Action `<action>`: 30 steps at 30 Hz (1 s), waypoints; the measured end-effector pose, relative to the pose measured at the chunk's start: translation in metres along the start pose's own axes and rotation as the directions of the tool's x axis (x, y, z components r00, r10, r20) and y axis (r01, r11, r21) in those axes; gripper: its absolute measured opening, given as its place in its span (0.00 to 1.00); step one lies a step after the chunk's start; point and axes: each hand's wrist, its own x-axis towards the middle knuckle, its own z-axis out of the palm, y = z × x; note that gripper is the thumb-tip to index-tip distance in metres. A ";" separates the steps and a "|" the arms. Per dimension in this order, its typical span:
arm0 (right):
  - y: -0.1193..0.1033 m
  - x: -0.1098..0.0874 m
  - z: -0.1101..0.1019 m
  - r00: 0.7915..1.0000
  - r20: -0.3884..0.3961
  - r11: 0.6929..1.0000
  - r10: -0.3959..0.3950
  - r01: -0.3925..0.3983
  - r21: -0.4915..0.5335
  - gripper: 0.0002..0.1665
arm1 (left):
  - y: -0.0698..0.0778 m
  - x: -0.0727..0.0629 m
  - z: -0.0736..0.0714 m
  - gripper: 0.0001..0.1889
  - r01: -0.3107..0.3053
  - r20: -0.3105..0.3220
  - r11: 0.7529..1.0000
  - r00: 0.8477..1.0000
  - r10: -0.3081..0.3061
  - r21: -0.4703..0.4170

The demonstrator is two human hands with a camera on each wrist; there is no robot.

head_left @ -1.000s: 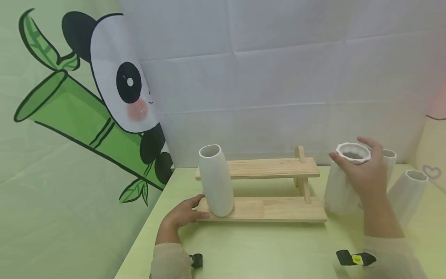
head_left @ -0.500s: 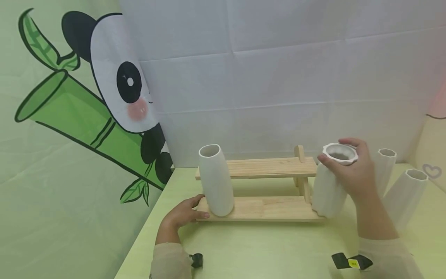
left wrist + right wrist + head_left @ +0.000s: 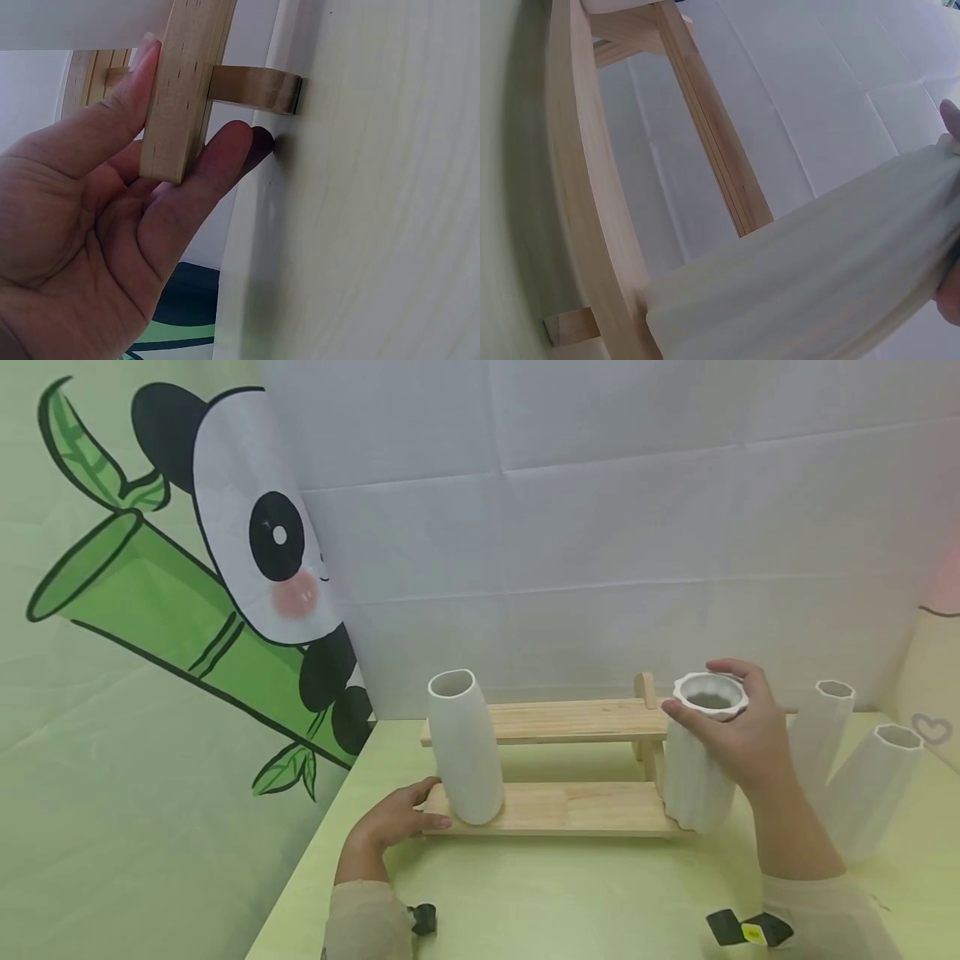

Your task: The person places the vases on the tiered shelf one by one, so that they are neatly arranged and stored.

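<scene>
A two-tier wooden shelf (image 3: 585,807) stands on the table. My left hand (image 3: 393,817) grips the left end of its lower board, thumb above and fingers below, as the left wrist view shows along the board's end (image 3: 184,97). Near that end a tall smooth white vase (image 3: 467,752) stands upright on the lower board. My right hand (image 3: 750,739) holds a ribbed white vase (image 3: 693,777) around its scalloped rim, at the right end of the same board. In the right wrist view the base of this ribbed vase (image 3: 802,277) meets the lower board (image 3: 589,165).
Two more white vases stand to the right on the table, one farther back (image 3: 821,735) and one nearer (image 3: 873,793), partly behind my right arm. The shelf's upper board (image 3: 570,720) sits higher and behind. A white cloth backdrop (image 3: 540,527) closes the rear.
My right hand has carried the ribbed vase leftward, from right of the shelf to over the lower board's right end. My left hand and the smooth vase have stayed in place.
</scene>
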 end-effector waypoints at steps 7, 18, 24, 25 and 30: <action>-0.005 -0.002 0.004 0.999 0.038 1.000 -0.002 0.001 0.025 0.43 | -0.001 -0.001 -0.001 0.46 0.003 -0.007 1.000 1.000 -0.003 0.010; -0.015 -0.013 0.021 0.997 0.079 0.998 -0.025 0.021 0.061 0.42 | -0.004 -0.002 -0.003 0.47 0.000 0.001 1.000 1.000 0.000 -0.003; -0.019 -0.018 0.031 0.995 0.094 0.996 -0.032 0.024 0.088 0.41 | -0.004 -0.003 -0.003 0.47 0.009 -0.005 1.000 1.000 -0.009 0.006; -0.019 -0.019 0.033 0.995 0.096 0.995 -0.031 0.022 0.094 0.41 | -0.004 -0.003 -0.003 0.47 0.008 -0.004 1.000 1.000 -0.008 0.004; -0.019 -0.021 0.041 0.996 0.086 0.990 -0.022 0.010 0.138 0.41 | -0.005 -0.004 -0.005 0.47 0.012 -0.003 1.000 1.000 -0.012 0.015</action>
